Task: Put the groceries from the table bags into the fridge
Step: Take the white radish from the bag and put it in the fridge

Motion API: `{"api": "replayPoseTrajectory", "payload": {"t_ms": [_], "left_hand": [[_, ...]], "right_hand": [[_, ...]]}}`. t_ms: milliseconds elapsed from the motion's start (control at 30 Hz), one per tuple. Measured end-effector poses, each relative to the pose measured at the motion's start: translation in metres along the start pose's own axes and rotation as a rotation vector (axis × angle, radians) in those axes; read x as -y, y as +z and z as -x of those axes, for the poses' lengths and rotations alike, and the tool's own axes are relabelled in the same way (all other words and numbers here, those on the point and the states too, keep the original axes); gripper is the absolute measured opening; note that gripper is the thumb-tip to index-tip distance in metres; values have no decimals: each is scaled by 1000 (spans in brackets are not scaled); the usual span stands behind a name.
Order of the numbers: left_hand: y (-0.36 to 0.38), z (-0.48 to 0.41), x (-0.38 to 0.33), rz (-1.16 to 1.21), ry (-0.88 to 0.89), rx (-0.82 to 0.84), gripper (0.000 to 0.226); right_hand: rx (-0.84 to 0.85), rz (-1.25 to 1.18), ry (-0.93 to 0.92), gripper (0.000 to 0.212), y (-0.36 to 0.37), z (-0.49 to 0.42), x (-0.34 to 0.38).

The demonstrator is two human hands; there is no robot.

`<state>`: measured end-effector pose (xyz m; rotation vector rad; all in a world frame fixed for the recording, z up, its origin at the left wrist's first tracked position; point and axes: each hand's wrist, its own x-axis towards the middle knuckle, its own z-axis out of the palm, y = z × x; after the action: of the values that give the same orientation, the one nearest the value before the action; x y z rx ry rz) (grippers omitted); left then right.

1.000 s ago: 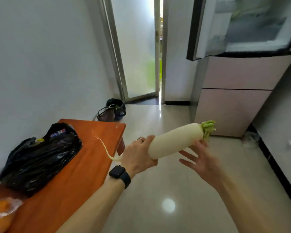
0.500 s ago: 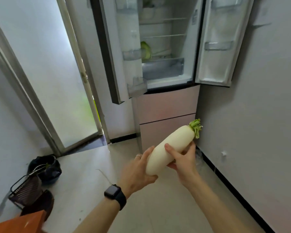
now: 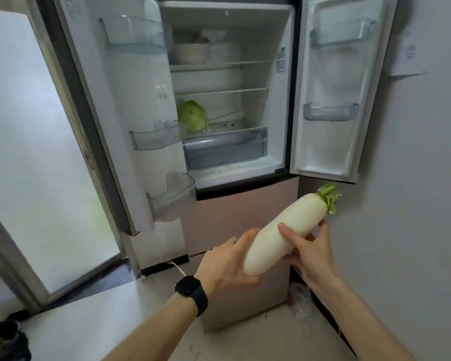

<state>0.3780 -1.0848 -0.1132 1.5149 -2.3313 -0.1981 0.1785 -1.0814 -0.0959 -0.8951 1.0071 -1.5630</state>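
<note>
I hold a long white radish (image 3: pixel 284 230) with a green leafy top in both hands, tilted up to the right, below the open fridge (image 3: pixel 229 175). My left hand (image 3: pixel 225 264) grips its lower root end. My right hand (image 3: pixel 309 250) wraps around its middle from the right. Both fridge doors stand wide open. A green cabbage (image 3: pixel 193 115) sits on the lowest shelf at the left, above a clear drawer (image 3: pixel 225 148). A white bowl (image 3: pixel 190 53) rests on the top shelf.
The left fridge door (image 3: pixel 110 113) juts out toward me with clear bins. The right door (image 3: pixel 331 95) lies against the grey wall. A frosted glass door (image 3: pixel 37 165) is at the left. A dark basket (image 3: pixel 5 342) sits on the floor, bottom left.
My view has swung from the table to the fridge and come closer. My right hand, open a second ago, has closed around the radish, which I have carried toward the fridge.
</note>
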Motion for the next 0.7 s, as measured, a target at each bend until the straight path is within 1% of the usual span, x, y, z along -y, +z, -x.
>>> {"api": "replayPoseTrajectory", "payload": {"t_ms": [67,133,200,267,367,533,700], "left_hand": [[5,-46,5,11,3,-58,96],[7,-91,11,65,-12,-114,96],[6,-135,13,129,-43,-153,95],[0,-177,16,144,-91,-178,95],[-15,-233,22,81,-176,-232,92],[-46,-317,37,-82,-245,-283,89],[-62,-393,67,-167,-337,-299,88]], "right_hand": [[53,39,-30,81,-2,-53,8],[125,86,-51,85,-2,-108,17],[215,123,-41,87,-1,-166,27],[296,154,-11,85,4,-220,39],[372,168,9,81,17,-292,54],[438,197,62,69,49,-385,63],[495,242,132,81,74,-463,57]]}}
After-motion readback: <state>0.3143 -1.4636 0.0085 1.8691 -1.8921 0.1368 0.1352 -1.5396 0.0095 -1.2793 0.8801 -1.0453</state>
